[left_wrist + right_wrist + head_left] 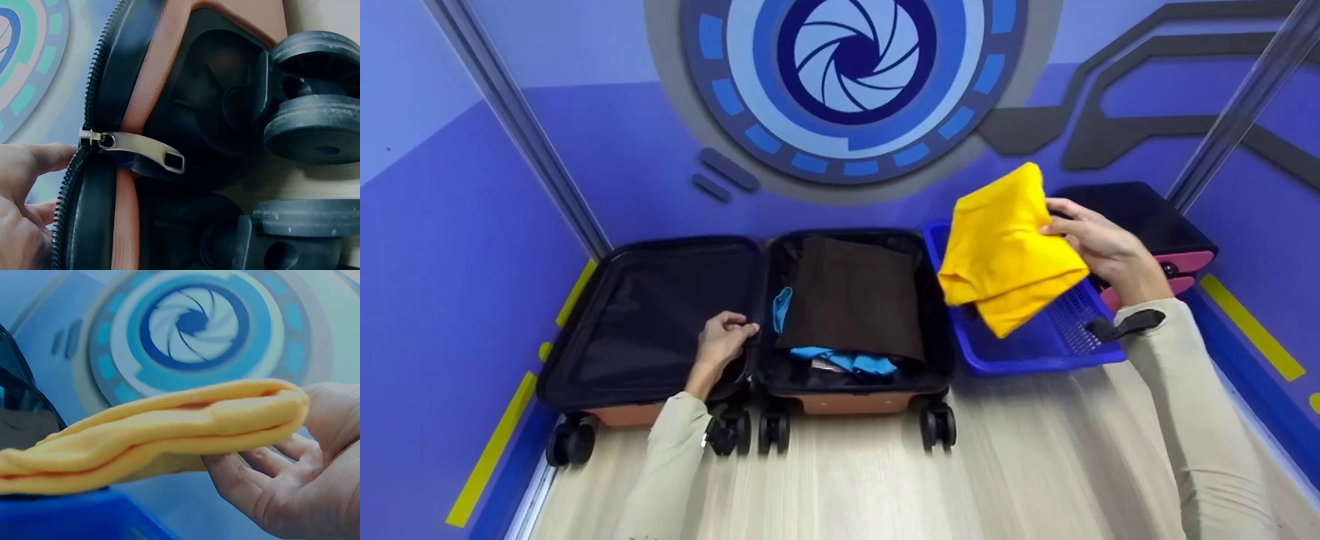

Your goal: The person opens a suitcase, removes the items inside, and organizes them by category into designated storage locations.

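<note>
My right hand (1102, 244) pinches one edge of a folded yellow garment (1005, 247), holding it raised over a blue plastic basket (997, 360). In the right wrist view the garment's folded layers (169, 422) show edge-on, with fingers underneath. My left hand (724, 345) is at the inner edge of the open suitcase's left half (675, 292), fingers loosely bent beside the zipper edge. A zipper pull (146, 149) hangs near it in the left wrist view. In the suitcase's right half (937, 345) lies a folded dark brown garment (855, 292) over bright blue cloth (874, 364).
A black and pink case (1140, 217) stands behind the basket at the right. Black wheels (937, 426) stick out from the suitcase's near side. Blue printed walls (585, 135) enclose the back and sides. Pale wood-grain surface (855, 480) lies in front.
</note>
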`<state>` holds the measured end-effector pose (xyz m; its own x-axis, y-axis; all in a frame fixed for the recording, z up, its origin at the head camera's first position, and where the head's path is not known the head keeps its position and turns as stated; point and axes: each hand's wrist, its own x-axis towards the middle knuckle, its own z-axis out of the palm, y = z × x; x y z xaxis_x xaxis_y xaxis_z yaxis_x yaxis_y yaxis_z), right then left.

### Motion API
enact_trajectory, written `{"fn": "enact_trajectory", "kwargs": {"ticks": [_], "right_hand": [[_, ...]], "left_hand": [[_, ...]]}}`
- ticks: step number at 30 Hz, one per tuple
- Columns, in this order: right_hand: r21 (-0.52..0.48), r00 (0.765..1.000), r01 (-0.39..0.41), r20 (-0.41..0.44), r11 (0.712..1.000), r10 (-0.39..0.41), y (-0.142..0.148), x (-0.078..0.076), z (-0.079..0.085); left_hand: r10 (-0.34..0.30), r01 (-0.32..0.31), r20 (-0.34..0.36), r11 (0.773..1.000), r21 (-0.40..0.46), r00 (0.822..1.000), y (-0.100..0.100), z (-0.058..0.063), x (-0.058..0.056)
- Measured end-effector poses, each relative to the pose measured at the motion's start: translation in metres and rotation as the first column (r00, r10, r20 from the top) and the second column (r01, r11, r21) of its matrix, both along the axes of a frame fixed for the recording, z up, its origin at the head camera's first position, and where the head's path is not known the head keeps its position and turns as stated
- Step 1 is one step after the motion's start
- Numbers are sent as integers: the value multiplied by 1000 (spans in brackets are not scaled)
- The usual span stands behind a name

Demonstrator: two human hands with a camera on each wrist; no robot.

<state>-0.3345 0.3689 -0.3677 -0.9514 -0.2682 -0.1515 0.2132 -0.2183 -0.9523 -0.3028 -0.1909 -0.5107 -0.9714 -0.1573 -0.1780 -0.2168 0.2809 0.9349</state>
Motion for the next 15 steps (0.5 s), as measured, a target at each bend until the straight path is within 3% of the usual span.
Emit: {"fn": "enact_trajectory", "kwargs": {"ticks": [5,7,9,11,15], "right_hand": [[-9,998,-43,44,999,43,27,-13,-39],[63,993,-72,101,995,65,34,-18,-59],[199,982,-90,179,976,54,39,-20,-78],[377,970,-113,242,919,20,43,-19,-94],[664,961,-161,275,730,-38,46,-9,-114]], "left_hand": [[6,-6,2,1000,-16,1000,1,2,-1],[17,-17,2,1000,-21,1000,1,2,-2],[22,-22,1,1000,-21,1000,1,2,-2],[26,-26,-4,999,-20,1000,0,1,-1],[22,-22,-1,1000,-13,1000,0,0,-1]]}}
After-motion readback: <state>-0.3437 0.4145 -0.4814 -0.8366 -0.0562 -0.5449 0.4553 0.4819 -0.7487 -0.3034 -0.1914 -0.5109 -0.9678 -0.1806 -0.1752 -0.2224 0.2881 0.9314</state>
